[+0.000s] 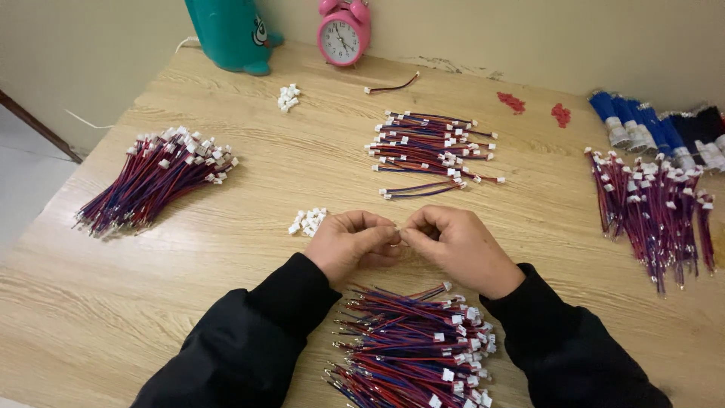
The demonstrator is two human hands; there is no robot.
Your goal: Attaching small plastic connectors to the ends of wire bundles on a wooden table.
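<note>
Both hands are pinched together in the middle of the wooden table [226, 249], near its front edge. The left hand [353, 243] and right hand [458, 245] are curled nearly closed with the fingertips meeting, and there's something tiny held between them, but it's too small and covered up to say for sure what it is. Just beside the left hand sits a little heap of white connectors [307, 221], close but not touching. Right under the wrists, between the black sleeves, is a fat pile of red and blue wires [419, 347] running off the bottom edge. A tidier wire stack [434, 151] lies beyond the hands with a bare strip of table between. Another wire bundle [155, 177] is well off to the left near that table edge, and a fourth wire bunch [653, 208] sits far right, with blue and black taped rolls [657, 128] behind it. Along the back edge: a pink alarm clock [343, 32], a teal container [230, 34], a second small bunch of white connectors [288, 97], one loose wire [393, 85] and some red bits [536, 108]. Most open space is the front left corner.
</note>
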